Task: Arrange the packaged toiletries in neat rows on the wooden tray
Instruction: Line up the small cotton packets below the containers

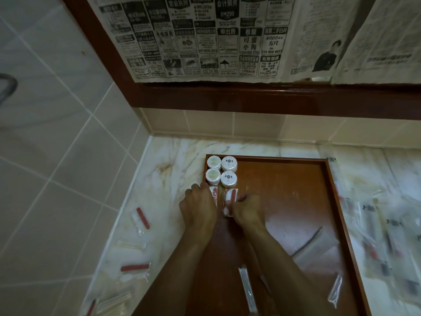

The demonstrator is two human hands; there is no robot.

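Tray, second row: my left hand steadies one sachet; right hand pinches another sachet. I'd square both against the tubs.

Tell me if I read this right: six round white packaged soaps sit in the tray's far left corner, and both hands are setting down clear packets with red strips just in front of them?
Not quite: the head view shows four round white packaged soaps, not six, in the brown wooden tray's far left corner. The rest holds: left hand and right hand are on clear packets with red strips.
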